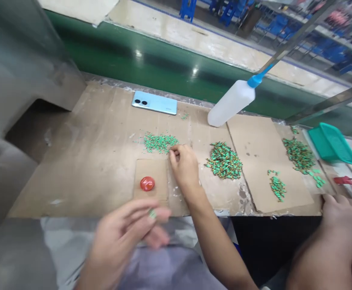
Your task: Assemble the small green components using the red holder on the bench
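Note:
My left hand (130,225) is slightly blurred, above the table's front edge. Its thumb and fingers pinch a small green piece (152,214). My right hand (184,164) rests at the right edge of a pile of tiny green pieces (160,142), fingertips curled together. What lies between those fingertips is hidden. Between my hands, a round, shiny red object (147,183), like a small dish or cap, sits on a cardboard square (142,166). Right of my right hand is a larger heap of green and gold pieces (224,160).
A light blue phone (154,102) lies at the back. A white squeeze bottle (231,103) with a blue nozzle leans there. To the right are more green pieces (299,155), a green basket (332,143) and another person's hands (344,213). A metal housing (21,80) stands left.

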Demonstrator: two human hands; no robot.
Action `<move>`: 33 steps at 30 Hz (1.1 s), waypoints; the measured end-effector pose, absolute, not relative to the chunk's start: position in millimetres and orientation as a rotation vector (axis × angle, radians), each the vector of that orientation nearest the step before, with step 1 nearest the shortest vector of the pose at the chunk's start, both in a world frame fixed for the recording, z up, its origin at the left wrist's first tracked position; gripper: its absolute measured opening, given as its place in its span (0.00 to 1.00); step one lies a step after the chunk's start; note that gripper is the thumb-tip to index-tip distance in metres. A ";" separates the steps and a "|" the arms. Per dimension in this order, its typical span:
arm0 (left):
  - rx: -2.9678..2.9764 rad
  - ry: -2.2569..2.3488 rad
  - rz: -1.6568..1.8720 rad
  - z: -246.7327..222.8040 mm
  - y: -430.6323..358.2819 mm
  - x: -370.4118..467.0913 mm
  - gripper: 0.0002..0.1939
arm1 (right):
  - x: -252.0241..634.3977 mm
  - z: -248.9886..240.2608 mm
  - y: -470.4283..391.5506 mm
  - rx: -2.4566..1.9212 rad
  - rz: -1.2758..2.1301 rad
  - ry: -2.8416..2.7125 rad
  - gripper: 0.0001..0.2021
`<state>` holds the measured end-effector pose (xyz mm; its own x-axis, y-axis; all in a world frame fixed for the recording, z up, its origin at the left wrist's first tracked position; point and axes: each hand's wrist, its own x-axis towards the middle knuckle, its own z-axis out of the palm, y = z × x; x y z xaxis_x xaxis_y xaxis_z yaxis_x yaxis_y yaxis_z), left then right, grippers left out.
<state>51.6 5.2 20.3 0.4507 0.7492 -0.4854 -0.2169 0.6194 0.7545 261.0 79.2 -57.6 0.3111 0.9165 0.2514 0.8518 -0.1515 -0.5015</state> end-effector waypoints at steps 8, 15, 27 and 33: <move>0.447 0.607 0.612 24.9 19.7 79.4 0.12 | 262.4 -66.4 81.3 -1.970 0.205 -1.470 0.07; 0.435 0.557 0.583 33.4 16.5 61.0 0.09 | 263.5 -69.6 80.8 -1.928 0.190 -1.379 0.05; 0.600 0.654 0.728 20.5 -3.1 42.3 0.06 | 247.0 -12.6 19.1 -1.463 0.652 -1.156 0.06; 0.733 0.833 0.731 10.6 -9.9 35.5 0.05 | 221.6 -2.2 -51.5 -1.240 1.174 -0.903 0.08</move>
<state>35.5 -9.9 10.6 0.4710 0.7969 -0.3783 -0.2712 0.5389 0.7976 221.6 -51.5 -2.2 0.2048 0.9746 -0.0906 -0.1624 -0.0574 -0.9851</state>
